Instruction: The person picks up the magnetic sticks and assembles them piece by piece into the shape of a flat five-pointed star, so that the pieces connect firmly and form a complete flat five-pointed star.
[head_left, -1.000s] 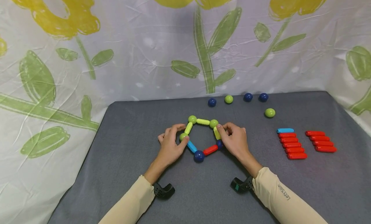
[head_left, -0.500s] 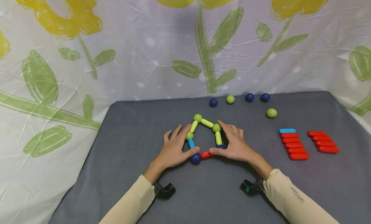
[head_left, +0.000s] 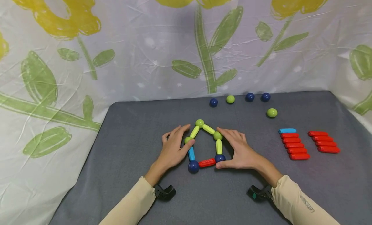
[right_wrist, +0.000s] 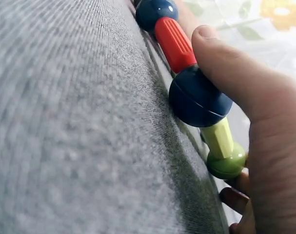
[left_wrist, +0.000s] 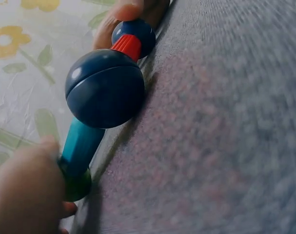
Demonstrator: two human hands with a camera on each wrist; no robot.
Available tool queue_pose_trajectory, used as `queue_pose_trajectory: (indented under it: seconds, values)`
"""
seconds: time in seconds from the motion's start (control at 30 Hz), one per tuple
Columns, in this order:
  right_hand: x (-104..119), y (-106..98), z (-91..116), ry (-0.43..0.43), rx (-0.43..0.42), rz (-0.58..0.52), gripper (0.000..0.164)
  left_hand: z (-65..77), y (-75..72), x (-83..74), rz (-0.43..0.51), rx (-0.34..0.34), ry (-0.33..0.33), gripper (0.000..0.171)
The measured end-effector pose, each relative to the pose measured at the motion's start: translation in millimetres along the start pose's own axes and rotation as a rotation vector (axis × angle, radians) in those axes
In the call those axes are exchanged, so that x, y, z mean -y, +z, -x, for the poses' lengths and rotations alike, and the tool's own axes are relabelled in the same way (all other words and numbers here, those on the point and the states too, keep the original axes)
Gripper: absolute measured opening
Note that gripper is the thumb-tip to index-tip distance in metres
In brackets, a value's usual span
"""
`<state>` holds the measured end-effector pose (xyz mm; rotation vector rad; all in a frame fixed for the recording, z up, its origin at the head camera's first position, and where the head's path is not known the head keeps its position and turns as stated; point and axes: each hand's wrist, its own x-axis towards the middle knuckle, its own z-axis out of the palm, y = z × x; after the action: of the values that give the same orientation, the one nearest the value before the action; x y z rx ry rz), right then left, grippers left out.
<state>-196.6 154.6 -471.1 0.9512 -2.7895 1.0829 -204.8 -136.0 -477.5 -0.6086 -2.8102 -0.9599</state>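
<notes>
A five-sided ring of building sticks and balls lies on the grey cloth. Its corners are green balls (head_left: 199,123) and blue balls (head_left: 193,166); yellow-green sticks (head_left: 208,129), a blue stick (head_left: 191,154) and a red stick (head_left: 207,163) join them. My left hand (head_left: 172,149) pinches the left green ball (left_wrist: 78,186), thumb on the near side, fingers beyond. My right hand (head_left: 242,150) spans the right side, thumb against the right blue ball (right_wrist: 200,97), fingers at the right green ball (right_wrist: 226,161). That side's stick (right_wrist: 219,138) shows between them.
Loose blue balls (head_left: 213,102) and green balls (head_left: 272,112) lie toward the far edge. Two stacked rows of red sticks (head_left: 293,145) lie to the right, one topped by a blue stick (head_left: 287,130). A flowered curtain (head_left: 139,50) hangs behind the table (head_left: 130,131).
My right hand spreads from pinching near the right green ball to spanning green and blue balls. The ring now looks house-shaped, its red-stick side more level and closer to me.
</notes>
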Motion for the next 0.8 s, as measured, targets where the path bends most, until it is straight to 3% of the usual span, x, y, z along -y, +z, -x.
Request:
queue_pose_trajectory:
  seconds: [0.07, 0.2, 0.3, 0.43, 0.6, 0.8]
  values:
    - [0.6, 0.7, 0.2, 0.008, -0.007, 0.003, 0.119, 0.5, -1.7, -0.7, 0.017, 0.029, 0.018, 0.077]
    - [2.2, 2.4, -0.2, 0.043, -0.04, 0.003, 0.118, 1.4, -8.1, -1.5, 0.026, 0.196, 0.105, 0.115]
    - [2.9, 2.6, -0.7, 0.054, -0.057, 0.006, 0.118, 1.7, -12.2, 0.3, 0.05, 0.275, 0.153, 0.129]
    - [2.8, 2.5, -1.3, 0.049, -0.06, 0.007, 0.118, 1.5, -15.5, 4.8, 0.076, 0.272, 0.119, 0.128]
    - [0.5, 2.2, -0.4, 0.031, -0.07, 0.025, 0.12, 1.3, -16.0, 9.1, 0.02, 0.229, 0.067, 0.123]
    - [-2.6, 1.3, 1.5, 0.008, -0.084, 0.046, 0.123, -0.6, -16.3, 12.0, -0.032, 0.255, 0.114, 0.129]
